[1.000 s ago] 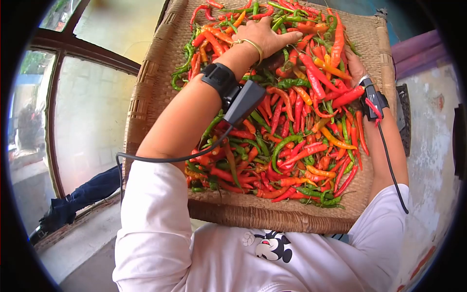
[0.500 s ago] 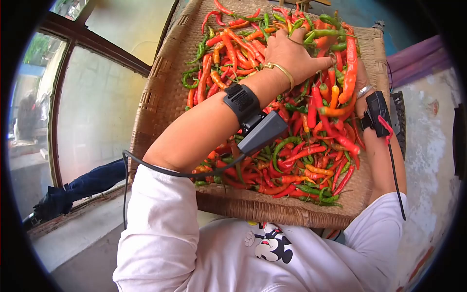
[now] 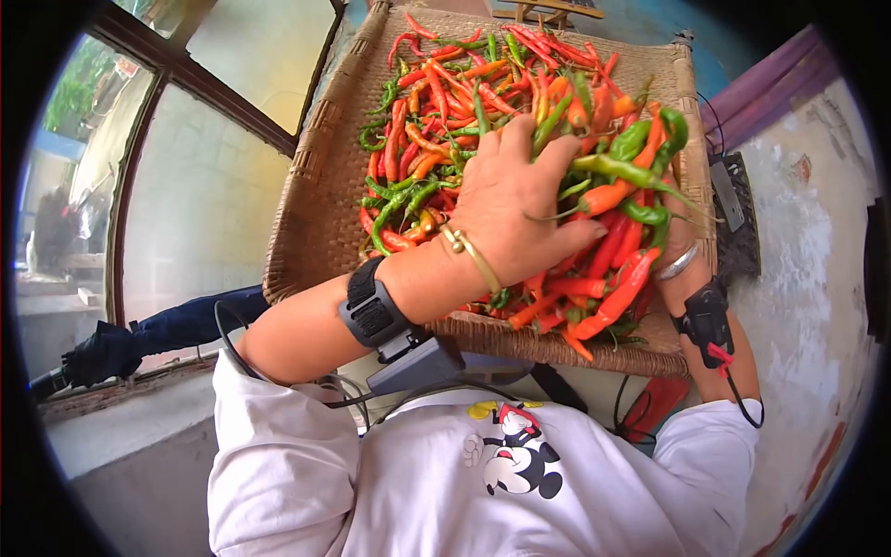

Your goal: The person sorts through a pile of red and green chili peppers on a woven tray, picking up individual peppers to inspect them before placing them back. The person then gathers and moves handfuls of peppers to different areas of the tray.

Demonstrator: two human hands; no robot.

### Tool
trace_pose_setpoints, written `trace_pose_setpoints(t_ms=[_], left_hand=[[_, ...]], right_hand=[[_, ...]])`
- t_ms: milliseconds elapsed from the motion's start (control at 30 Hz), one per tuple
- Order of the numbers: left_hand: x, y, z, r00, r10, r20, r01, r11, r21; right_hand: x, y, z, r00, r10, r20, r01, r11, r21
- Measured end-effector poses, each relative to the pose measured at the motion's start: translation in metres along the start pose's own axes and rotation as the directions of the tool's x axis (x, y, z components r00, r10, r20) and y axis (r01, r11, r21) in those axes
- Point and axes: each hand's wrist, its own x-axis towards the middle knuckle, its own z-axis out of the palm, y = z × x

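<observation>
Nearest me, below the near rim of 1 woven tray (image 3: 302, 218), I have 1 white shirt (image 3: 418, 483). At the tray's near side, 1 red pepper (image 3: 620, 299) has its long axis running from 7 to 1 o'clock. My 2 hands are over the tray: the left hand (image 3: 520, 200), fingers pointing toward 12 o'clock and thumb toward 3, is open on the heap; the right hand (image 3: 680, 227) is mostly hidden at the 3 o'clock side, so I can't tell its grip. Between them, 1 green pepper (image 3: 620, 170) slants from 9 to 4 o'clock. Farther off, the other peppers (image 3: 436, 102) point every way, too piled to count. Past the rim at 12 o'clock is 1 wooden stool (image 3: 557, 13).
</observation>
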Motion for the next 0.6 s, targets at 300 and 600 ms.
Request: trace_pose_setpoints(t_ms=[300, 600], left_hand=[[-0.049, -0.049, -0.025, 0.838, -0.292, 0.461, 0.287, 0.954, 0.084], [-0.038, -0.087, -0.083, 0.836, -0.263, 0.481, 0.254, 0.963, 0.086]], right_hand=[[-0.046, -0.013, -0.075, 0.883, 0.122, -0.453, -0.246, 0.943, -0.226], [-0.098, -0.065, -0.044, 0.700, 0.028, -0.713, -0.623, 0.512, -0.591]])
